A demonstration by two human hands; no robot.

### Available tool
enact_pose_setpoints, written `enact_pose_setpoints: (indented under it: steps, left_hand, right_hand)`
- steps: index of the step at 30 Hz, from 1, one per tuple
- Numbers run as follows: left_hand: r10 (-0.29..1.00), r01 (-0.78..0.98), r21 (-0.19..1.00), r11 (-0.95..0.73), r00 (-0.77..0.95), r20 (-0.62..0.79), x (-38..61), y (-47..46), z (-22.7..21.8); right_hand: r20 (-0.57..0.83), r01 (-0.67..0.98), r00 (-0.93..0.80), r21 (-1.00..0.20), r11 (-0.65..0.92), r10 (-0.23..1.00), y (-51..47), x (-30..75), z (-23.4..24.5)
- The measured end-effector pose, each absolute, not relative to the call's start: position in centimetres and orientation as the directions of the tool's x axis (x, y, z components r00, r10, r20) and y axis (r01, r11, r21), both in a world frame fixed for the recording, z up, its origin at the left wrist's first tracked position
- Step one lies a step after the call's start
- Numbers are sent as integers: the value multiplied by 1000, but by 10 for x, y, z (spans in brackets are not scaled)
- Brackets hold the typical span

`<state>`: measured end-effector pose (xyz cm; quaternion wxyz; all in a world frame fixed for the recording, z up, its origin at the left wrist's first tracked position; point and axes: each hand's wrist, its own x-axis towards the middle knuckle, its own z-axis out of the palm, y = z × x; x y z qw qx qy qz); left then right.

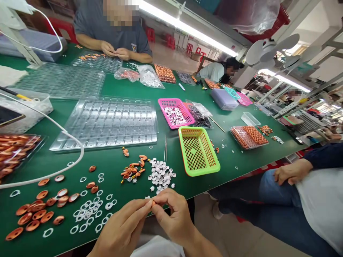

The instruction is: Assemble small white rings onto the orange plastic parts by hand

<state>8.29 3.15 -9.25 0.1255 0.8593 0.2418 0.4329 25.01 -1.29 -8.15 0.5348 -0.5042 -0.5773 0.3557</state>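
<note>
At the table's front edge, my left hand (125,223) and my right hand (174,210) meet fingertip to fingertip. Pinched between them is a small orange part (153,203), mostly hidden by the fingers. Just beyond lies a pile of small white round caps (160,175). To its left are orange earbud-shaped pieces (134,169) with yellowish tips. White rings (89,210) with little tabs lie left of my left hand, and oval copper-orange shells (39,214) are scattered farther left. A pair of tweezers (165,148) points away behind the white caps.
A green basket (184,157) and a pink basket (163,107) of white pieces stand ahead. Transparent trays (112,119) are stacked to their left. A white cable (73,137) loops over the left side. Seated people are across the table (150,89) and at my right.
</note>
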Motion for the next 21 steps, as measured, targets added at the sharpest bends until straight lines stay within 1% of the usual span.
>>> enact_pose_setpoints:
  steps: [10, 16, 21]
  left_hand:
    - [529, 348, 401, -847, 485, 697, 84, 31, -97]
    - [555, 349, 434, -831, 454, 697, 84, 30, -97]
    - [605, 351, 493, -796, 439, 664, 84, 25, -101]
  right_hand:
    - [268, 255, 57, -935, 245, 962, -9, 251, -82]
    - [260, 282, 41, -929, 239, 965, -9, 248, -79]
    - [227, 280, 6, -935, 216, 974, -13, 249, -81]
